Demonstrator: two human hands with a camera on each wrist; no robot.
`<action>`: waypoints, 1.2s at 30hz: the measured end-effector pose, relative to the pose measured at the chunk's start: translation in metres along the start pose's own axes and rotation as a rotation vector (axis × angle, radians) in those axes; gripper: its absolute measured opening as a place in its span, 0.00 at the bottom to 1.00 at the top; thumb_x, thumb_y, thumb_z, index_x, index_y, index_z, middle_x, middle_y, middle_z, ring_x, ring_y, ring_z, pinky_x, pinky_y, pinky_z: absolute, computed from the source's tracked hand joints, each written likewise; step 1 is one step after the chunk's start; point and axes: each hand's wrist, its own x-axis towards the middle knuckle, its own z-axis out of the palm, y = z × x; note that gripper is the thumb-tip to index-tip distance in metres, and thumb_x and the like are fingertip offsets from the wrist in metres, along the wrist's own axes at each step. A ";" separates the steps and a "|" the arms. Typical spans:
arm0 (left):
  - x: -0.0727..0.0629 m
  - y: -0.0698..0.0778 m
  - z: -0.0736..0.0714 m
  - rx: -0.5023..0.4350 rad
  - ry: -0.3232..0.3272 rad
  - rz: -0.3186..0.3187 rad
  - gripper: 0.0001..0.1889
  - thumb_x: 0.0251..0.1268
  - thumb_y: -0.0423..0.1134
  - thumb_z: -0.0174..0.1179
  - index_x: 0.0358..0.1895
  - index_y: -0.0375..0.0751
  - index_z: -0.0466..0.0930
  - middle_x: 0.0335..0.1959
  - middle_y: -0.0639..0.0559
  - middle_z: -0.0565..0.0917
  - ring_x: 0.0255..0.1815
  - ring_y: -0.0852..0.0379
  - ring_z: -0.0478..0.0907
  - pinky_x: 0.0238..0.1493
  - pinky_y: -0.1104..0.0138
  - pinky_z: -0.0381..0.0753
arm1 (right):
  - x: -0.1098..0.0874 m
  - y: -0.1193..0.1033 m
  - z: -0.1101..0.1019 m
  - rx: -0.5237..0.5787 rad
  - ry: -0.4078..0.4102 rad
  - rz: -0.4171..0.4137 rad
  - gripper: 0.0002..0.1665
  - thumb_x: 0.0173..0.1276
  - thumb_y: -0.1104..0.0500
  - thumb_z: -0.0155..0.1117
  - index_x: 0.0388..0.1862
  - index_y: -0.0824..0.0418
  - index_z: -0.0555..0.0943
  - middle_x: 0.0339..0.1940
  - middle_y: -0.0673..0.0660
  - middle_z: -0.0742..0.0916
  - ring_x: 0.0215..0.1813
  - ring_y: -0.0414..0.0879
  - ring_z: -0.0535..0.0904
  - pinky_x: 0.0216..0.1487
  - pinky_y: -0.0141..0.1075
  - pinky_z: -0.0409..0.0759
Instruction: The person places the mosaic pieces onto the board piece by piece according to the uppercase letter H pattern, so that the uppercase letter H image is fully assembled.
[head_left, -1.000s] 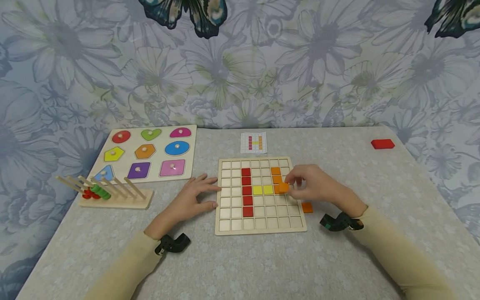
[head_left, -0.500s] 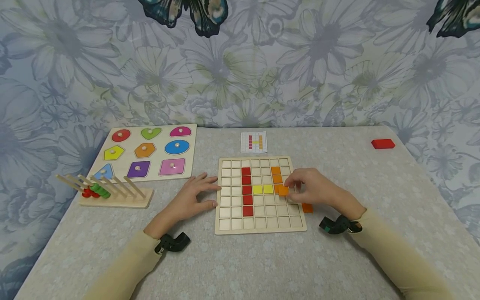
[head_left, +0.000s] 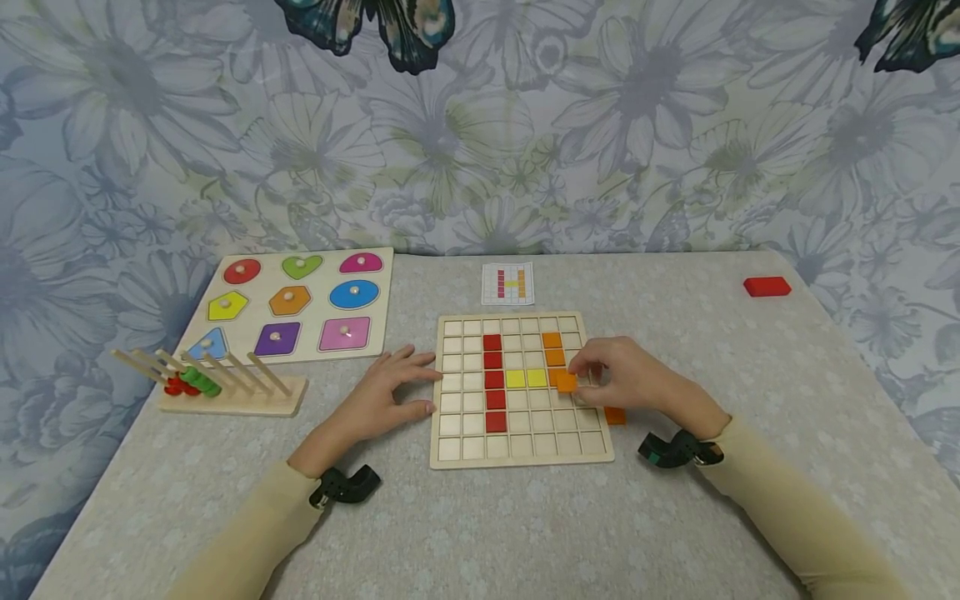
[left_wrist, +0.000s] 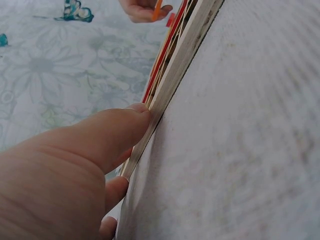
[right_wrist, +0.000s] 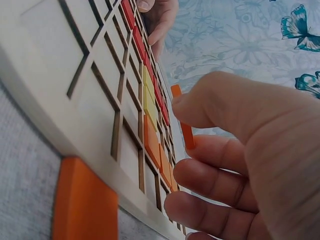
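Note:
A wooden grid board (head_left: 525,450) lies mid-table, holding a column of red tiles (head_left: 495,400), two yellow tiles (head_left: 515,378) and a column of orange tiles (head_left: 552,340). My right hand (head_left: 622,373) pinches another orange tile (right_wrist: 186,132) between thumb and forefinger, raised over the board's right part; in the head view it overlaps the lowest orange tile in the column. At the board's left edge, the relaxed fingers of my left hand (head_left: 382,393) touch the rim, with the thumb (left_wrist: 125,125) against its side.
A loose orange tile (head_left: 615,416) lies at the board's right edge. Behind the board is a pattern card (head_left: 507,284). A knobbed shape puzzle (head_left: 320,300) and a peg stand (head_left: 277,404) with red and green beads are at left, a red block (head_left: 767,287) far right.

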 end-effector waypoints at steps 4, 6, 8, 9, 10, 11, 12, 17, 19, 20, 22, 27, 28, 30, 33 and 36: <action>0.000 0.000 0.000 0.000 0.002 0.004 0.23 0.61 0.40 0.73 0.60 0.43 0.84 0.73 0.38 0.74 0.80 0.28 0.57 0.76 0.28 0.46 | 0.000 0.000 0.000 -0.004 0.001 -0.004 0.10 0.57 0.60 0.77 0.39 0.57 0.88 0.32 0.49 0.86 0.32 0.39 0.76 0.35 0.32 0.79; 0.000 0.000 0.000 0.000 0.004 0.006 0.23 0.61 0.41 0.73 0.60 0.43 0.84 0.73 0.38 0.74 0.80 0.28 0.57 0.76 0.28 0.46 | 0.001 0.000 0.000 -0.005 0.001 -0.005 0.11 0.57 0.60 0.77 0.39 0.57 0.88 0.32 0.49 0.86 0.32 0.39 0.77 0.35 0.32 0.78; 0.000 -0.001 0.000 0.001 0.007 0.006 0.23 0.61 0.41 0.73 0.60 0.44 0.84 0.73 0.38 0.74 0.80 0.28 0.57 0.76 0.28 0.46 | 0.001 0.001 0.000 -0.005 -0.001 -0.006 0.11 0.57 0.59 0.77 0.39 0.57 0.88 0.32 0.49 0.86 0.32 0.39 0.77 0.34 0.31 0.78; 0.000 -0.001 0.000 0.002 0.006 0.005 0.23 0.61 0.41 0.73 0.60 0.44 0.84 0.73 0.38 0.74 0.80 0.28 0.57 0.76 0.28 0.46 | 0.001 0.001 0.000 -0.003 -0.003 -0.008 0.11 0.58 0.59 0.78 0.39 0.57 0.88 0.32 0.49 0.86 0.32 0.39 0.77 0.34 0.31 0.78; 0.000 -0.001 0.000 0.002 0.006 0.004 0.23 0.61 0.41 0.73 0.60 0.44 0.84 0.73 0.38 0.74 0.80 0.28 0.57 0.76 0.28 0.46 | 0.001 0.001 0.001 -0.001 -0.004 -0.009 0.10 0.58 0.59 0.78 0.39 0.57 0.88 0.32 0.49 0.86 0.32 0.40 0.77 0.34 0.31 0.78; 0.000 -0.001 0.000 0.003 0.006 0.004 0.23 0.61 0.41 0.73 0.60 0.44 0.84 0.73 0.38 0.75 0.80 0.28 0.57 0.76 0.28 0.46 | 0.001 0.001 0.001 0.000 -0.006 -0.011 0.10 0.58 0.59 0.78 0.39 0.57 0.88 0.32 0.49 0.86 0.32 0.40 0.77 0.34 0.31 0.78; 0.000 0.000 0.000 0.003 0.006 0.003 0.23 0.61 0.41 0.73 0.60 0.44 0.84 0.73 0.38 0.75 0.80 0.28 0.57 0.76 0.28 0.46 | 0.001 0.001 0.001 0.003 -0.008 -0.013 0.10 0.58 0.59 0.78 0.39 0.57 0.88 0.31 0.49 0.86 0.32 0.40 0.77 0.34 0.31 0.78; 0.000 0.000 0.001 0.005 0.006 0.002 0.23 0.60 0.40 0.73 0.60 0.43 0.84 0.72 0.38 0.75 0.80 0.28 0.57 0.76 0.28 0.46 | 0.001 0.001 0.003 0.016 -0.021 -0.013 0.10 0.59 0.59 0.77 0.39 0.58 0.88 0.32 0.50 0.86 0.33 0.40 0.77 0.34 0.30 0.78; 0.000 0.000 0.001 0.005 0.006 0.003 0.23 0.60 0.40 0.73 0.60 0.43 0.84 0.72 0.38 0.75 0.80 0.28 0.57 0.76 0.28 0.46 | 0.001 0.000 0.003 0.013 -0.027 -0.004 0.11 0.58 0.59 0.78 0.40 0.58 0.88 0.33 0.49 0.87 0.33 0.40 0.77 0.34 0.29 0.78; 0.000 0.000 0.001 0.005 0.007 0.003 0.23 0.60 0.40 0.73 0.60 0.43 0.84 0.72 0.38 0.75 0.80 0.28 0.57 0.76 0.28 0.47 | 0.001 -0.001 0.004 0.012 -0.029 -0.001 0.11 0.58 0.59 0.78 0.40 0.58 0.88 0.33 0.49 0.87 0.33 0.40 0.77 0.34 0.29 0.78; 0.000 0.000 0.001 0.005 0.007 0.003 0.23 0.60 0.40 0.73 0.60 0.43 0.84 0.72 0.38 0.75 0.80 0.28 0.57 0.76 0.28 0.47 | 0.002 -0.001 0.005 0.001 -0.032 0.005 0.11 0.58 0.58 0.78 0.40 0.58 0.88 0.34 0.49 0.87 0.34 0.40 0.77 0.35 0.29 0.79; 0.000 0.000 0.001 0.006 0.008 0.001 0.23 0.60 0.40 0.73 0.60 0.43 0.84 0.72 0.38 0.75 0.80 0.28 0.57 0.76 0.28 0.47 | 0.002 0.000 0.008 -0.037 -0.043 0.014 0.12 0.57 0.58 0.78 0.40 0.58 0.88 0.34 0.48 0.88 0.35 0.38 0.77 0.37 0.30 0.79; 0.000 0.000 0.001 0.006 0.008 0.001 0.23 0.60 0.40 0.73 0.60 0.43 0.84 0.72 0.38 0.75 0.80 0.28 0.57 0.76 0.29 0.47 | 0.002 0.000 0.009 -0.045 -0.048 0.018 0.12 0.57 0.57 0.78 0.40 0.57 0.89 0.35 0.48 0.88 0.35 0.38 0.77 0.38 0.30 0.79; 0.000 0.000 0.001 0.006 0.009 0.002 0.23 0.60 0.40 0.73 0.59 0.43 0.84 0.72 0.38 0.75 0.80 0.28 0.57 0.76 0.29 0.47 | 0.003 0.000 0.010 -0.058 -0.056 0.029 0.12 0.57 0.57 0.78 0.40 0.57 0.89 0.35 0.47 0.87 0.35 0.37 0.76 0.39 0.30 0.79; 0.000 0.000 0.001 0.002 0.011 0.004 0.23 0.60 0.40 0.73 0.59 0.43 0.84 0.72 0.38 0.75 0.80 0.28 0.57 0.76 0.28 0.47 | 0.003 0.001 0.011 -0.062 -0.069 0.042 0.12 0.58 0.56 0.77 0.41 0.56 0.89 0.35 0.46 0.87 0.36 0.37 0.76 0.40 0.30 0.79; 0.000 0.000 0.001 0.000 0.013 0.007 0.23 0.60 0.40 0.73 0.59 0.42 0.84 0.72 0.37 0.75 0.80 0.28 0.57 0.76 0.28 0.47 | 0.003 0.001 0.012 -0.057 -0.076 0.036 0.12 0.58 0.56 0.77 0.41 0.55 0.89 0.36 0.46 0.87 0.35 0.37 0.76 0.39 0.31 0.78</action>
